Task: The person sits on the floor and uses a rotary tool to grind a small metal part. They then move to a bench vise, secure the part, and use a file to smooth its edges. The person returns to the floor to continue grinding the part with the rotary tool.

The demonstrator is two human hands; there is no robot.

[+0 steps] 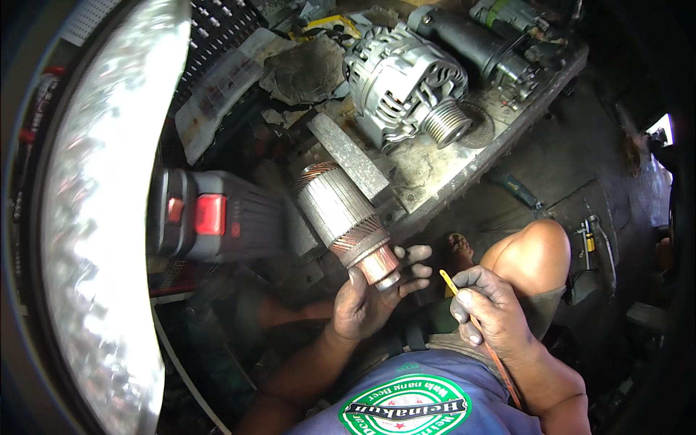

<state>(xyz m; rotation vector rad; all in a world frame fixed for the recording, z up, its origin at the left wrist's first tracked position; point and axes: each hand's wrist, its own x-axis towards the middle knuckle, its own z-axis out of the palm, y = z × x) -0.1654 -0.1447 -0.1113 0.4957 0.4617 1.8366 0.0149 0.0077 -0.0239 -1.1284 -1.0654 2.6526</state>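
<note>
My left hand (359, 308) is closed around the shaft end of a motor armature (337, 206), with the thumb on one side and the fingers on the other. The armature tilts up and away, showing a ridged steel core, copper windings and a copper commutator near my fingers. Its far end lies beside a grey metal bar (349, 156) on the bench; whether they touch, I cannot tell. My right hand (493, 308) pinches a thin orange-yellow hacksaw blade (449, 282). The blade's holed tip points toward the armature, a short gap from it, and its other end runs back along my forearm.
A silver alternator (406, 83) with a ribbed pulley stands on the bench (428, 177). Behind it lies a dark cylindrical starter motor (464, 40). A black-and-red power tool part (217, 215) and a large bright reflector (101, 217) fill the left. Hand tools (518, 190) lie at right.
</note>
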